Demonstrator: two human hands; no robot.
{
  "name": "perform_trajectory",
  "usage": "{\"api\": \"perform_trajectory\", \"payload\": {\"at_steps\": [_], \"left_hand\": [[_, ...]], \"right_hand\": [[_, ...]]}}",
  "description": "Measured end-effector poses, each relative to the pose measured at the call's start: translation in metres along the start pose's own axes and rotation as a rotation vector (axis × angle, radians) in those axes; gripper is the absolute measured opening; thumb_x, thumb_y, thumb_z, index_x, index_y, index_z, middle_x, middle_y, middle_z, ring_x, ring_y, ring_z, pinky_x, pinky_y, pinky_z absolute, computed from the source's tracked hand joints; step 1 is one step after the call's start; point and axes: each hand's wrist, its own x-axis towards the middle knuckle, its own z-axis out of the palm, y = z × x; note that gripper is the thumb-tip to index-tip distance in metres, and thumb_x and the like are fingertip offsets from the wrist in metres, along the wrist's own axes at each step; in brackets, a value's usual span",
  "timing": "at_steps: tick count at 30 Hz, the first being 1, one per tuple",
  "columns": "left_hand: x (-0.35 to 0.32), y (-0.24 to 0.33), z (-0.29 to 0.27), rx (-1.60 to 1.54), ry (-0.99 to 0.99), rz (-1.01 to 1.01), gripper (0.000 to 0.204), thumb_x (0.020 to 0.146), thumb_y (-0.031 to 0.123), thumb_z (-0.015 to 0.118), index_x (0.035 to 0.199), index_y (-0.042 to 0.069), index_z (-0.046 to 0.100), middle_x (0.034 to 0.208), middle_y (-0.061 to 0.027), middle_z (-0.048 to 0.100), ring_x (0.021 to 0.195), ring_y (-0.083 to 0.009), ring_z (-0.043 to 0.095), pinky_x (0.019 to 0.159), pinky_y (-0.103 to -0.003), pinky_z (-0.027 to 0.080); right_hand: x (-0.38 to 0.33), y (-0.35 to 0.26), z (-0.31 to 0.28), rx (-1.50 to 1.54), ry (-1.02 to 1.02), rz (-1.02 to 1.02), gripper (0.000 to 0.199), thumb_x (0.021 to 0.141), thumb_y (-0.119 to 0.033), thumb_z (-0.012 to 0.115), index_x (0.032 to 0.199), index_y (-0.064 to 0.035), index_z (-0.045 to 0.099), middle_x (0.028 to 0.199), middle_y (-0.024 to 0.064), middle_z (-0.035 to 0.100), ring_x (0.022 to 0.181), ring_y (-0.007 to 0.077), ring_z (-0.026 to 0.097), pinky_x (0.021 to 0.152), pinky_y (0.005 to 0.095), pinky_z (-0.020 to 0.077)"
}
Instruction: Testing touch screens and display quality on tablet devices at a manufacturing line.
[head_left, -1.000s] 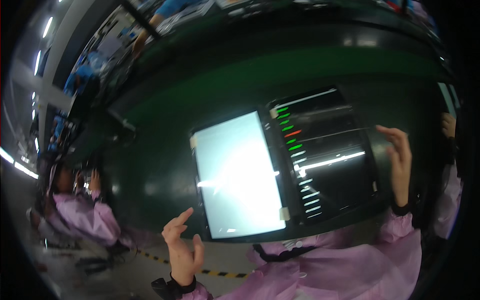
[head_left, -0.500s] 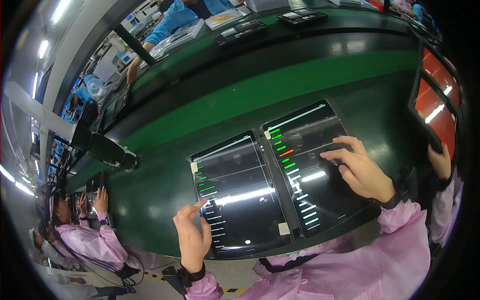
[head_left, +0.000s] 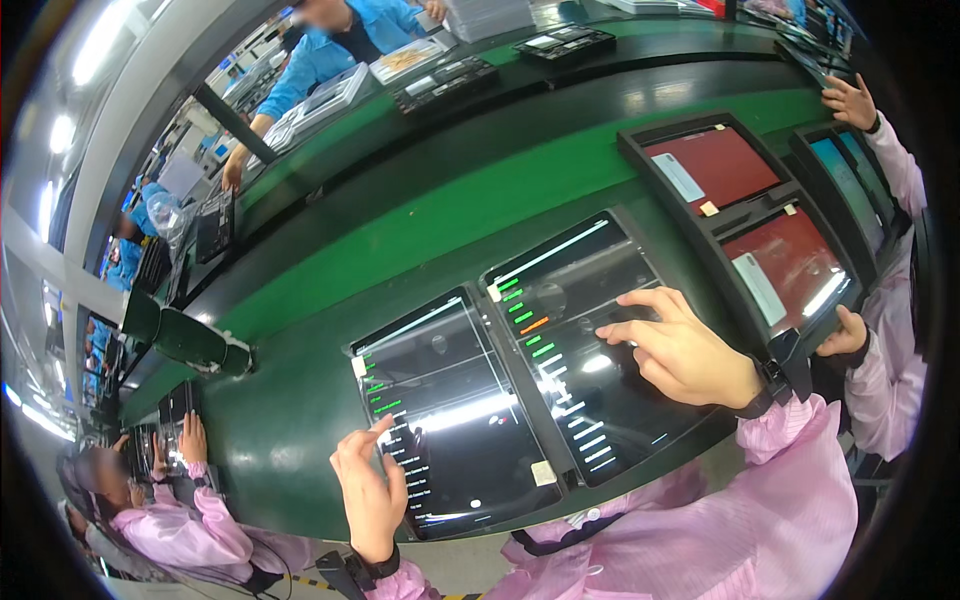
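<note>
Two black tablets lie side by side on the green bench, screens lit with dark list pages. My left hand (head_left: pixel 368 490) is at the left edge of the left tablet (head_left: pixel 480 440), its index fingertip at the list and the thumb apart. Above the right tablet (head_left: pixel 600 400) hovers my right hand (head_left: pixel 680 345), fingers spread and holding nothing; whether a fingertip touches the glass I cannot tell. Green lines and one orange line show on the right screen. Small pale stickers sit on the tablets; one sticker (head_left: pixel 543 473) is at the left tablet's lower right corner.
At the right, a black tray (head_left: pixel 708 222) holds two red-screened tablets, with a co-worker's hand (head_left: pixel 843 332) at its near corner. Behind it is another tray (head_left: pixel 800 150). A dark green post (head_left: pixel 190 340) stands at left. Across the bench, a person in blue (head_left: pixel 345 55) works.
The tray with red screens has come in from the right edge and now lies flatter beside the tablets. My view has shifted slightly; my hands keep nearly the same places over the tablets.
</note>
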Motion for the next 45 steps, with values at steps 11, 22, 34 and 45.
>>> {"api": "perform_trajectory", "payload": {"at_steps": [11, 22, 34, 45], "left_hand": [[0.099, 0.002, 0.014, -0.300, -0.016, 0.140, 0.044, 0.076, -0.004, 0.052, 0.119, 0.001, 0.041, 0.118, -0.0102, 0.058, 0.104, -0.0302, 0.047, 0.093, -0.039, 0.034], [0.106, -0.004, 0.024, -0.037, -0.137, 0.177, 0.037, 0.076, -0.001, 0.050, 0.113, -0.002, 0.044, 0.112, -0.0161, 0.055, 0.105, -0.0322, 0.049, 0.089, -0.041, 0.035], [0.071, -0.042, 0.004, -0.018, -0.044, 0.020, 0.040, 0.077, -0.002, 0.046, 0.116, 0.000, 0.037, 0.116, -0.0125, 0.058, 0.109, -0.0282, 0.048, 0.093, -0.039, 0.030], [-0.009, 0.007, -0.010, -0.008, -0.106, -0.006, 0.044, 0.075, -0.002, 0.051, 0.119, -0.003, 0.046, 0.110, -0.0164, 0.055, 0.105, -0.0315, 0.049, 0.090, -0.040, 0.033]], "right_hand": [[0.075, 0.014, -0.003, 0.064, 0.008, 0.060, 0.033, 0.083, -0.010, 0.047, 0.116, -0.0016, 0.050, 0.122, 0.0207, 0.044, 0.119, 0.0376, 0.040, 0.100, 0.0440, 0.0352], [0.087, 0.030, 0.020, -0.144, -0.026, -0.040, 0.026, 0.086, -0.014, 0.047, 0.106, 0.0020, 0.052, 0.111, 0.0156, 0.056, 0.121, 0.0358, 0.040, 0.101, 0.0493, 0.0297], [0.050, 0.058, -0.021, -0.132, -0.007, 0.361, 0.031, 0.090, -0.017, 0.043, 0.116, -0.0047, 0.052, 0.124, 0.0222, 0.046, 0.123, 0.0411, 0.033, 0.103, 0.0456, 0.0312], [-0.025, 0.017, -0.029, -0.219, -0.037, 0.212, 0.027, 0.086, -0.011, 0.046, 0.110, 0.0004, 0.052, 0.111, 0.0165, 0.057, 0.120, 0.0360, 0.040, 0.102, 0.0454, 0.0289]]}}
